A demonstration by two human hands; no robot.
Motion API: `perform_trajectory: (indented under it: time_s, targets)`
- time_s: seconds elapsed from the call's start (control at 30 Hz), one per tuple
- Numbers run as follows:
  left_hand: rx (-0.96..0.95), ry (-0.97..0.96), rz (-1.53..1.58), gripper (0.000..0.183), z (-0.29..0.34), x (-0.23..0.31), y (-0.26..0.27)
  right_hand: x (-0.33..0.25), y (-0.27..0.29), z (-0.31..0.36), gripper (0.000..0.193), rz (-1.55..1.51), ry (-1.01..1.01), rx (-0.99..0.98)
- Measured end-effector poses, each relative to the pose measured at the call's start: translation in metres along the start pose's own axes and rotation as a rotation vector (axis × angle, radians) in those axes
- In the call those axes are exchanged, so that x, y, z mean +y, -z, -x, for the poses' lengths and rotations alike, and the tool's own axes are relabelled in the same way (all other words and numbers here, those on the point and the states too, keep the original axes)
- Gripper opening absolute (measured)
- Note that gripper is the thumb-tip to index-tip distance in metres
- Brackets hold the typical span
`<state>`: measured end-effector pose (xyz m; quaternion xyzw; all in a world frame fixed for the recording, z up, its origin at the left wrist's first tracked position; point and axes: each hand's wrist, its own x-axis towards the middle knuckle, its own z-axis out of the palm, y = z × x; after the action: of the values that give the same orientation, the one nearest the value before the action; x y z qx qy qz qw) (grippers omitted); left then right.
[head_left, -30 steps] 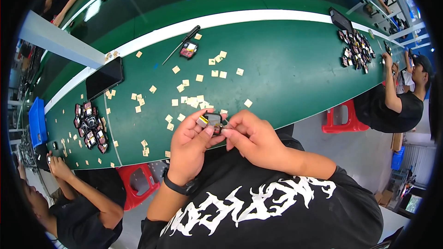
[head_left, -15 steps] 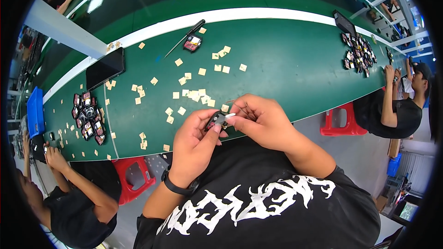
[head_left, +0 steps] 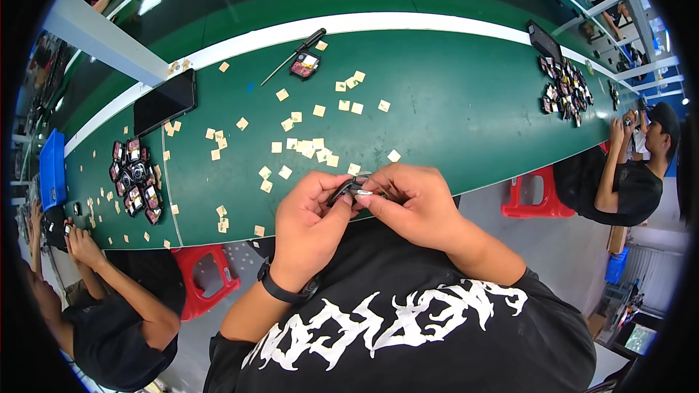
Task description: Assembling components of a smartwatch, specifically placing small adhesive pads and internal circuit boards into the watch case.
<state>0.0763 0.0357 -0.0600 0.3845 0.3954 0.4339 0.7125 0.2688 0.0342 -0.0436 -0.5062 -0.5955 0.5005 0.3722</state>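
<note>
In front of my chest, at the table's near edge, my left hand (head_left: 314,207) is closed around a small black electronic unit (head_left: 341,193). Its thumb presses on the unit's near side. My right hand (head_left: 411,196) pinches a small silvery-white piece (head_left: 363,192) against the unit's right end. Thin dark metal strips (head_left: 394,189), perhaps tweezers, show between the right hand's fingers. Cream square stickers or pads (head_left: 319,110) lie scattered just beyond both hands, with one square (head_left: 394,155) close to the right knuckles.
A screwdriver (head_left: 295,55) and a similar unit (head_left: 305,65) lie at the back of the green table (head_left: 451,94). Piles of units sit left (head_left: 136,180) and right (head_left: 564,87). A dark phone-like slab (head_left: 166,102) and blue bin (head_left: 53,171) are left. People sit on both sides.
My right hand has come down a little, its fingers curling in closer to the unit. A cream square now shows beyond its knuckles. The whole view has shifted slightly.
</note>
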Motion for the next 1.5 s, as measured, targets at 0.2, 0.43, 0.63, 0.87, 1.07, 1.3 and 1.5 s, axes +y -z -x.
perform_trajectory:
  time_s: [0.2, 0.43, 0.63, 0.87, 1.07, 1.3, 1.5]
  targets:
    - [-0.048, -0.045, -0.046, 0.026, 0.0, -0.001, 0.001, -0.003, 0.001, -0.004, 0.008, 0.094, 0.106, 0.038]
    - [-0.099, -0.036, -0.013, 0.027, 0.0, -0.002, 0.003, -0.003, 0.002, -0.006, 0.008, 0.128, 0.058, 0.061]
    - [-0.17, 0.03, -0.017, 0.029, 0.001, 0.001, 0.008, 0.006, 0.009, -0.014, 0.021, -0.094, -0.324, 0.022]
    - [-0.222, 0.155, -0.017, 0.034, -0.001, 0.007, 0.024, 0.012, 0.003, -0.02, 0.025, -0.238, -0.379, -0.101]
    - [-0.04, 0.072, 0.008, 0.036, 0.003, 0.004, 0.016, 0.0, -0.007, -0.021, 0.018, -0.278, -0.46, -0.094]
    - [-0.047, 0.112, -0.184, 0.033, 0.015, 0.017, 0.03, -0.01, -0.014, -0.018, 0.015, -0.209, -0.422, -0.177]
    - [-0.102, 0.145, -0.12, 0.036, 0.021, 0.033, 0.041, -0.022, -0.024, -0.021, 0.016, -0.169, -0.434, -0.187]
